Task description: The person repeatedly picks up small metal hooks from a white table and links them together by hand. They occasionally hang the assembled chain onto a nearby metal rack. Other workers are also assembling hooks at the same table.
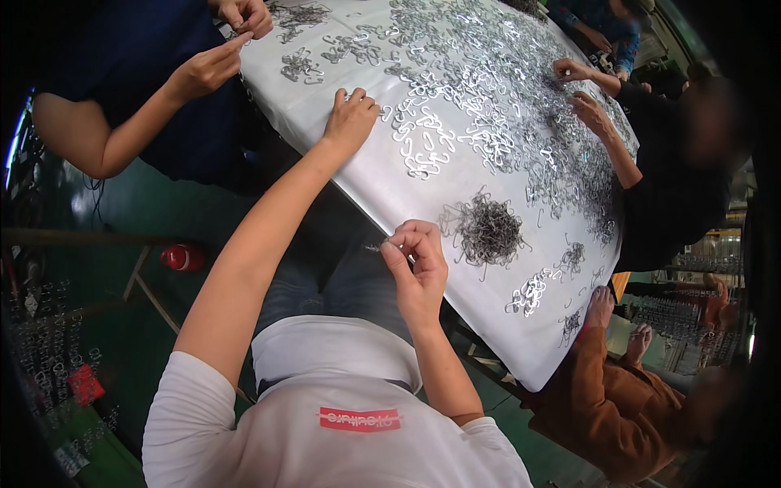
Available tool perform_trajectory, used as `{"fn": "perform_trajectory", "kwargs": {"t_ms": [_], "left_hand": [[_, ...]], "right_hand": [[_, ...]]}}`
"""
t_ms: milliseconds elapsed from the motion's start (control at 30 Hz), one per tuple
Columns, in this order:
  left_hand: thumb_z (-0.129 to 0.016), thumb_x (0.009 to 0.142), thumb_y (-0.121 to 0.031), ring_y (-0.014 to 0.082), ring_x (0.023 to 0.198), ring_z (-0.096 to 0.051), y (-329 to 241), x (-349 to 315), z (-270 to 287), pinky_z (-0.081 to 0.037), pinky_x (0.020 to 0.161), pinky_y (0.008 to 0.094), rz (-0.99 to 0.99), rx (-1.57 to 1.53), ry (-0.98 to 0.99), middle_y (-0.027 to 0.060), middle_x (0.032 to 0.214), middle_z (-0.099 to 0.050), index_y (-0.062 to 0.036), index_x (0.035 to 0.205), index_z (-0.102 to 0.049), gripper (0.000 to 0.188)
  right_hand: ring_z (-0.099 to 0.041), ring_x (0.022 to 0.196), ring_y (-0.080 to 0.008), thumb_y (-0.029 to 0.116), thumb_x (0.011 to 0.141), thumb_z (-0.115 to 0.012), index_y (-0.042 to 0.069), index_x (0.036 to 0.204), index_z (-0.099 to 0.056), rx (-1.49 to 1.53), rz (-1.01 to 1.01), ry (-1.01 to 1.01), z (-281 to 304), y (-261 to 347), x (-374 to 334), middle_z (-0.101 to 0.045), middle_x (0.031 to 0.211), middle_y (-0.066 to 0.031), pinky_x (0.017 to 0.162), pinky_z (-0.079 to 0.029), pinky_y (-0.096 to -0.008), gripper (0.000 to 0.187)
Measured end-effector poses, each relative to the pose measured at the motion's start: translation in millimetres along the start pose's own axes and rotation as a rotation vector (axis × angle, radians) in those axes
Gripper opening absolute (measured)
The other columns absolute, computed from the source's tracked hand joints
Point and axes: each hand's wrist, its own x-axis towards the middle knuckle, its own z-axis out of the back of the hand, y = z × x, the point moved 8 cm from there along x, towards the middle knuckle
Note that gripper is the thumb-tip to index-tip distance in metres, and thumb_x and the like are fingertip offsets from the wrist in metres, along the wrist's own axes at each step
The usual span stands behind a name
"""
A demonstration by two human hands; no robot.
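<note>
My left hand (351, 122) rests on the white-covered table (366, 183), its fingers bent and a little apart, with the fingertips beside loose silver S-shaped hooks (423, 142). What lies under its palm is hidden. Nearer to me, my right hand (419, 272) is raised at the table's edge. Its thumb and forefinger pinch together on a small metal piece (374, 246), which sticks out to the left and is too small to make out fully. Right of that hand a dense heap of dark wire hooks (490, 232) lies on the cover.
Bright hooks spread over the far table, with smaller piles (530, 294) at the near right. Co-workers' hands work at the left (207, 69), right (592, 114) and near right (600, 307). A red round container (183, 257) stands on the green floor at left.
</note>
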Motion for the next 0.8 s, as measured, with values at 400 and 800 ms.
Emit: {"fn": "perform_trajectory", "kwargs": {"t_ms": [400,800], "left_hand": [[-0.070,0.079,-0.013,0.0164,0.079,-0.065,-14,-80,120,-0.048,0.070,0.0268,0.523,-1.099,-0.103,0.0083,0.088,-0.069,-0.0043,0.092,-0.071,0.016],[-0.070,0.074,0.000,0.0173,0.078,-0.057,-49,-124,187,-0.048,0.066,0.0282,0.371,-1.039,-0.289,0.0036,0.081,-0.065,-0.0053,0.088,-0.072,0.015]], "right_hand": [[-0.047,0.074,-0.0108,0.008,0.079,-0.070,0.004,0.085,-0.063,-0.020,0.041,-0.076,1,-2,5,-0.052,0.096,-0.0046,0.061,-0.039,-0.0220,0.010],[-0.052,0.083,-0.0142,0.005,0.079,-0.069,0.001,0.084,-0.064,-0.076,0.041,-0.051,-10,5,8,-0.051,0.094,-0.0057,0.070,-0.044,-0.0256,0.009]]}}
